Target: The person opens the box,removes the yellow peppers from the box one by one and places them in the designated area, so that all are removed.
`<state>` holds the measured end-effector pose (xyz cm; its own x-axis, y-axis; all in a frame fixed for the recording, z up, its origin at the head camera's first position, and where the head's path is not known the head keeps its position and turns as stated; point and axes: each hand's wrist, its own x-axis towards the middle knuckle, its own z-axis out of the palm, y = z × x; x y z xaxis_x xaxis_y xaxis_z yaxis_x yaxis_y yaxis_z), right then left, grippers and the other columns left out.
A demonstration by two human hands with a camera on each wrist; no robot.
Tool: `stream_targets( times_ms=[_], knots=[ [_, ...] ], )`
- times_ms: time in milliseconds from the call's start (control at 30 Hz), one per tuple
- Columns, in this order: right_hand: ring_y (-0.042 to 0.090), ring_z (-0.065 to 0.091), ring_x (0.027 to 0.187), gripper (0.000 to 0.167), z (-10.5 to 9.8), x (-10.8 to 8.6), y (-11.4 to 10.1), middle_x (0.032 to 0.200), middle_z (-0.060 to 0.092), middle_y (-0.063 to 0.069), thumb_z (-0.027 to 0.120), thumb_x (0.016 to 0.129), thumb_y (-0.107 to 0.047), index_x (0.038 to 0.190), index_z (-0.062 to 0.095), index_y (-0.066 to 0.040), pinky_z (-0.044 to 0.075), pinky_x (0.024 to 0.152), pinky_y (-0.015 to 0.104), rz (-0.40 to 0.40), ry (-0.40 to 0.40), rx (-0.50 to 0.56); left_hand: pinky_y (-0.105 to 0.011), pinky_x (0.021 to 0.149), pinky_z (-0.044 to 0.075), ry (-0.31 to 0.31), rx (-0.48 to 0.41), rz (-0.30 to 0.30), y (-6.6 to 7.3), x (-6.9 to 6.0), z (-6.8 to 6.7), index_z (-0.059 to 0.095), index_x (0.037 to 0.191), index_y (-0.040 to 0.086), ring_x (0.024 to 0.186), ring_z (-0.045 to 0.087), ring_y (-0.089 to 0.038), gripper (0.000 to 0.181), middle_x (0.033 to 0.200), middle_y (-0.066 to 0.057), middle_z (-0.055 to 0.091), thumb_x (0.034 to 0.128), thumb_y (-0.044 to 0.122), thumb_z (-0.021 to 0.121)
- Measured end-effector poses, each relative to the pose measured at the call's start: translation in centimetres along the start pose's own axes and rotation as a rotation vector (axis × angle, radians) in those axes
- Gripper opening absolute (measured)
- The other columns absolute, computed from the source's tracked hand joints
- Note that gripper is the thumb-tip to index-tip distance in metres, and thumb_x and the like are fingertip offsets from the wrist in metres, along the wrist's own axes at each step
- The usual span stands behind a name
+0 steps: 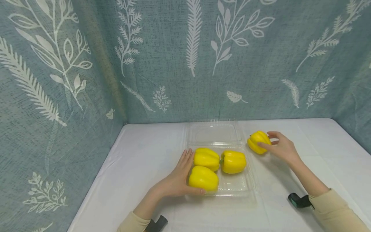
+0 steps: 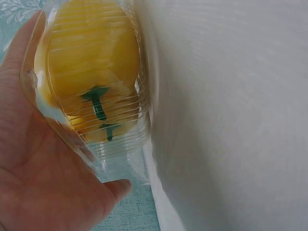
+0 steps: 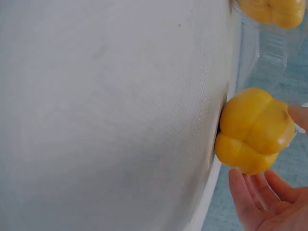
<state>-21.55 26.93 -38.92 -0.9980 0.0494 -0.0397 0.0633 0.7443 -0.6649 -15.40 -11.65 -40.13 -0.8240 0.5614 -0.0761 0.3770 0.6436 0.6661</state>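
Packing, apparently: right grip [image 1: 282, 149] pinches a pepper [image 1: 258, 141], which likely needs the box's [image 1: 236, 185] bare corner; left grip [image 1: 180, 180] spread alongside.

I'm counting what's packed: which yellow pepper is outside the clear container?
The yellow pepper at the right hand, to the right of the clear container; the other three peppers sit inside it.

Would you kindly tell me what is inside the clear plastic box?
Three yellow peppers lie inside the box; its near right corner shows bare plastic. What lies directly beneath the peppers is covered.
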Motion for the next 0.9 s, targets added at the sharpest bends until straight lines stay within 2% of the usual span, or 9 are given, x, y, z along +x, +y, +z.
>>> stream_targets(
  times_ms=[267,567,900],
  knots=[
    [0.046,0.050,0.118,0.084,-0.4,-0.8,0.1,0.140,0.044,0.030,0.065,0.090,-0.050,0.144,0.036,0.007,0.047,0.089,0.057,-0.051,0.026,0.010,-0.049,0.117,0.003,-0.012,-0.010,-0.016,0.0,0.0,0.0,-0.007,0.156,0.008,0.145,-0.020,-0.016,0.128,0.162,-0.009,-0.015,0.0741,0.060,0.076],
    [0.045,0.052,0.116,0.074,-0.5,-2.0,-0.5,0.138,0.047,0.028,0.066,0.091,-0.043,0.143,0.040,0.003,0.050,0.084,0.057,-0.124,0.075,0.004,-0.051,0.117,0.002,-0.003,-0.006,-0.002,-0.1,0.1,0.1,-0.006,0.156,0.006,0.145,-0.020,-0.020,0.127,0.161,-0.012,-0.015,0.0747,0.058,0.077],
    [0.044,0.050,0.119,0.069,0.3,-3.4,-2.2,0.139,0.048,0.024,0.067,0.091,-0.041,0.142,0.042,-0.001,0.051,0.085,0.057,-0.168,0.045,0.066,-0.050,0.117,0.003,-0.005,-0.009,-0.011,-0.2,0.3,0.1,-0.007,0.156,0.008,0.145,-0.020,-0.017,0.128,0.162,-0.010,-0.015,0.0742,0.059,0.076]
  ],
)
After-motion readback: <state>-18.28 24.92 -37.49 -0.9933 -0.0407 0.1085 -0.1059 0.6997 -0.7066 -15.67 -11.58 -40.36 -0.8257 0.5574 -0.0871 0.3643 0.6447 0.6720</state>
